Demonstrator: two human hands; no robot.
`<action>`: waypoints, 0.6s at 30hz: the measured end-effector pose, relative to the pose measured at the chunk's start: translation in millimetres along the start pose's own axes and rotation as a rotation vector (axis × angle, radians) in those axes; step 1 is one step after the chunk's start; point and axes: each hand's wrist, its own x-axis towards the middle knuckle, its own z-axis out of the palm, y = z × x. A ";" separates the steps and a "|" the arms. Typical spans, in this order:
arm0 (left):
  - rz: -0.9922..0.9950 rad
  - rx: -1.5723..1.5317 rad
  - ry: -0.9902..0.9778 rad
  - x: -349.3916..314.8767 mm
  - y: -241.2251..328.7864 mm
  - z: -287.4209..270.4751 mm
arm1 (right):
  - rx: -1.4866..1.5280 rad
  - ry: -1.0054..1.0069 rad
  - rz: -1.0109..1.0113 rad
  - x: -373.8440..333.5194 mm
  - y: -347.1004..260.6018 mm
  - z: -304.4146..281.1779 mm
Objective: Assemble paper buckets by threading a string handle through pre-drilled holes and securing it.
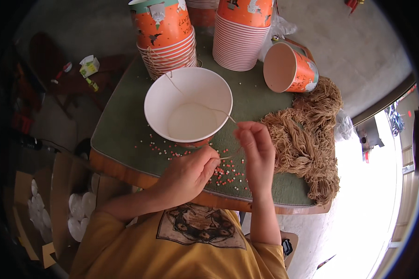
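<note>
Cord across the paper bucket: go easy on the pull

Right hand has thumb and forefinger pinched on the cord, just beyond the bucket's right rim. Left hand is curled at the bucket's near side, thumb against finger, a short pale end poking out; can't tell if it's the same strand. The bucket stands upright on the green mat, and the cord curves loosely across its mouth from the far-left part of the rim.

My take: pinch close to the rim and draw slow and straight, since a sideways tug could tear the paper edge. I'd steady the bucket with the side of the left hand too.

Around that: orange and white bits scattered near the table edge, a shaggy tan string bundle right of the right hand, another bucket on its side behind it, and a left stack and right stack of orange buckets at the back.
</note>
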 end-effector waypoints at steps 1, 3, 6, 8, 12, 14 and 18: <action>0.033 0.107 -0.010 0.1 -0.6 -0.8 | -0.592 0.032 -0.210 -4.2 -1.7 -10.2; 0.036 0.192 -0.036 0.1 0.2 -6.1 | -0.642 0.001 -0.280 -12.4 -6.7 -9.2; 0.073 0.296 -0.054 -0.6 -0.7 -11.3 | -0.222 -0.367 0.006 -26.3 -11.8 -6.0; 0.104 0.321 -0.045 0.6 -0.1 -14.3 | -0.187 -0.349 -0.009 -30.9 -3.2 0.7; 0.130 0.359 0.001 1.7 6.4 -21.4 | -0.277 -0.274 -0.092 -31.1 -4.3 4.8; 0.244 0.446 0.132 0.0 7.9 -27.2 | -0.247 -0.231 -0.054 -31.1 -5.5 8.7; 0.314 0.774 0.264 8.7 11.2 -38.8 | -0.256 -0.095 -0.063 -27.5 -1.6 19.5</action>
